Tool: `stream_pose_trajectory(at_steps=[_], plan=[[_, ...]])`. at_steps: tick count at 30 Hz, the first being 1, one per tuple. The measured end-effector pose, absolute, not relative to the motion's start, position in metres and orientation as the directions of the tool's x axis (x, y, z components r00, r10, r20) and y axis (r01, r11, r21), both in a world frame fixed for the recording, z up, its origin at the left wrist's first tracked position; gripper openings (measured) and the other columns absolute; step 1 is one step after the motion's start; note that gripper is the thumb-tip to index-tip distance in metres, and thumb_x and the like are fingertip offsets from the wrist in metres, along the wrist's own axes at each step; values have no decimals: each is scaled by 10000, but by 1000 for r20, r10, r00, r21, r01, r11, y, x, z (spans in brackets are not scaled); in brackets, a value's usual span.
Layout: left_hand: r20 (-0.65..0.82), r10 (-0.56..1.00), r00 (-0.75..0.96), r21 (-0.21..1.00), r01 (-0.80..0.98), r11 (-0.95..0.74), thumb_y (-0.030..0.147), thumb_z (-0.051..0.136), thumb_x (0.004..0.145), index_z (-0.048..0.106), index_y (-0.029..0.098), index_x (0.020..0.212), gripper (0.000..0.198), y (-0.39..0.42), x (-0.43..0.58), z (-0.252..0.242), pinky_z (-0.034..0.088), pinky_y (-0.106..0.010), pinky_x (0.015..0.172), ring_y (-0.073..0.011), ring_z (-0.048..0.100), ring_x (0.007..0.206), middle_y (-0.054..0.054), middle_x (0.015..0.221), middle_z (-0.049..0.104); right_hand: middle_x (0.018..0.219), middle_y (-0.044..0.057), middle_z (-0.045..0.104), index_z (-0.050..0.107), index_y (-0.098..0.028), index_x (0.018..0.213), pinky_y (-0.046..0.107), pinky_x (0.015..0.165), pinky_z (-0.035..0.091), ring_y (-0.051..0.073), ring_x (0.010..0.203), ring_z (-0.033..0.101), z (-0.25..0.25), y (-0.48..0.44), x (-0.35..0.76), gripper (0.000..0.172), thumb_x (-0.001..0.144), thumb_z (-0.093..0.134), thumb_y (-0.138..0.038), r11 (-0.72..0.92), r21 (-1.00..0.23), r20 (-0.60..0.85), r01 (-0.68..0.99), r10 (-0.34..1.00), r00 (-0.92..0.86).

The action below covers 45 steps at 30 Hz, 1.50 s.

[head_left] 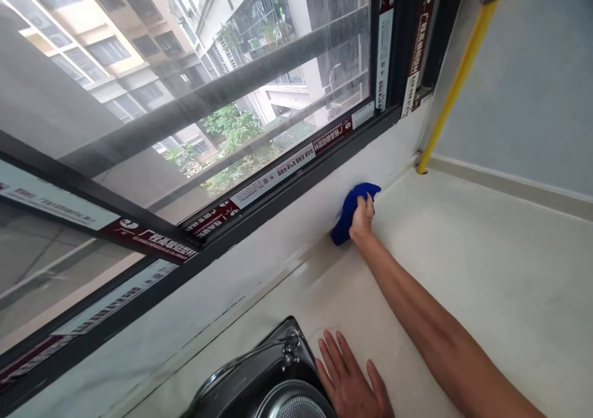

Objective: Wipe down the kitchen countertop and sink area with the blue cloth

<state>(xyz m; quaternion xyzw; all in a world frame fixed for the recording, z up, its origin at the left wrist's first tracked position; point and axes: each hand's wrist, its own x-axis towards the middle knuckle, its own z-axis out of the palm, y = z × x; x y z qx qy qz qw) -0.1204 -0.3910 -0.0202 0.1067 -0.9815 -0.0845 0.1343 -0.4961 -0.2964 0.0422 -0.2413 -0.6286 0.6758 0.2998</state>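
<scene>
A blue cloth (345, 221) is pressed against the low white wall below the window, where it meets the pale countertop (467, 251). My right hand (362, 217) is closed on the cloth, its arm reaching in from the lower right. At the bottom of the view my left hand (347, 378) lies flat on the countertop with its fingers spread, holding nothing. Just left of that hand is the dark sink (250, 384) with a chrome faucet (231, 365).
The dark window frame (287, 199), with printed tape strips, runs diagonally above the low wall. A yellow pipe (456, 91) rises from the counter's back corner beside the grey wall (528, 91). Buildings and greenery show through the glass.
</scene>
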Motion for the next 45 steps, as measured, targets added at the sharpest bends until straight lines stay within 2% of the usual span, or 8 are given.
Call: stream_pose_trajectory(at_steps=[4, 9, 14, 25, 29, 34, 42, 45], plan=[[257, -256, -932, 217, -202, 955, 384, 519, 932, 364, 121, 1553, 691, -390, -119, -26, 232, -606, 1273, -347, 201, 1570, -171, 1661, 302, 1442, 209, 518, 336, -145, 1482, 479, 1097, 443, 271, 1300, 538, 83, -372, -461, 594, 964, 214, -409, -9, -1000, 14, -25, 632, -775], [194, -270, -943, 318, -200, 927, 523, 590, 883, 401, 124, 1532, 785, -393, -115, -38, 185, -609, 1293, -385, 212, 1560, -190, 1655, 291, 1470, 240, 482, 414, -87, 1443, 505, 1184, 350, 300, 1394, 443, 113, -442, -400, 561, 974, 203, -309, 363, -924, 285, -123, 436, -854], [100, -283, -954, 368, -229, 901, 633, 629, 834, 527, 183, 1454, 773, -393, -116, -51, 149, -679, 1273, -457, 263, 1522, -202, 1594, 393, 1406, 137, 593, 614, -206, 1312, 604, 1243, 189, 327, 1393, 441, 108, -489, -352, 446, 970, 330, -246, 637, -634, 500, -439, -96, -861], [163, -332, -929, 423, -238, 874, 613, 610, 860, 473, 152, 1485, 789, -392, -114, -39, 164, -627, 1296, -411, 265, 1534, -178, 1618, 357, 834, 9, 750, 708, -219, 1030, 467, 1216, 287, 195, 841, 649, 58, -486, -359, 334, 961, 405, -96, 48, 68, 483, -997, -875, -9], [147, -364, -920, 415, -277, 867, 626, 561, 891, 432, 180, 1509, 774, -389, -116, -26, 181, -610, 1297, -381, 250, 1546, -153, 1637, 331, 697, -16, 705, 706, -211, 989, 420, 1172, 329, 174, 653, 595, 72, -481, -363, 370, 982, 365, -65, 5, 146, 417, -989, -907, 57], [85, -342, -936, 381, -287, 879, 623, 499, 923, 294, 227, 1574, 789, -384, -111, -19, 197, -632, 1281, -375, 182, 1564, -130, 1683, 220, 809, 16, 756, 704, -255, 1165, 485, 1119, 345, 171, 651, 585, 82, -426, -387, 362, 978, 414, -146, 224, -103, 457, -969, -855, -246], [-46, -295, -954, 445, -284, 849, 586, 454, 952, 97, 249, 1611, 822, -383, -105, -13, 136, -658, 1277, -402, 56, 1568, -113, 1713, 48, 1362, 210, 602, 597, -133, 1343, 622, 1083, 337, 389, 1209, 536, 83, -368, -426, 515, 919, 394, -342, 705, -354, 699, -615, -238, -675], [-85, -277, -957, 478, -283, 831, 562, 434, 966, 73, 255, 1611, 801, -381, -103, -10, 128, -673, 1274, -406, 38, 1565, -102, 1711, 18, 1359, 208, 597, 612, -148, 1343, 616, 1036, 376, 400, 1177, 546, 81, -412, -403, 498, 937, 396, -337, 670, -339, 719, -660, -268, -641]])
